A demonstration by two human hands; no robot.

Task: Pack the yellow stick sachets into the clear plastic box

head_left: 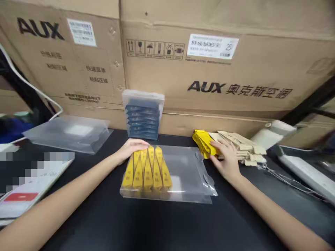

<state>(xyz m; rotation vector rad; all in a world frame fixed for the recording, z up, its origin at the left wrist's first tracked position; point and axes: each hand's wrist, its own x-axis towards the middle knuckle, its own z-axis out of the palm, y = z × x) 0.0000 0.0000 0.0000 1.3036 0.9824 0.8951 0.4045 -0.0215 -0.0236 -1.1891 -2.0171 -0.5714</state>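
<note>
Yellow packets (pixel 148 170) sit side by side in the left end of a clear plastic case (pixel 187 162), and the person's left hand (pixel 132 151) is right up there with them, fingers bent over the top edge of the row. Can't really tell if those are pinching anything or just resting. Right hand (pixel 226 157) has its fingers a bit spread, tips on a loose yellow stack (pixel 204 141) past the case's right end; whether they've got a proper grip, no idea from this angle.

Just beside that stack, partly behind the right hand, there's a messy pile of beige packets (pixel 237 139). Behind the case, a clear upright pack (pixel 143 94) stands with dark blue packets (pixel 142 120) inside. Off to the left lies another clear case (pixel 78 139). All that's on a black bench (pixel 146 226), with big AUX cardboard boxes (pixel 162 75) walling off the back and a white cable (pixel 28 83) hanging far left.
</note>
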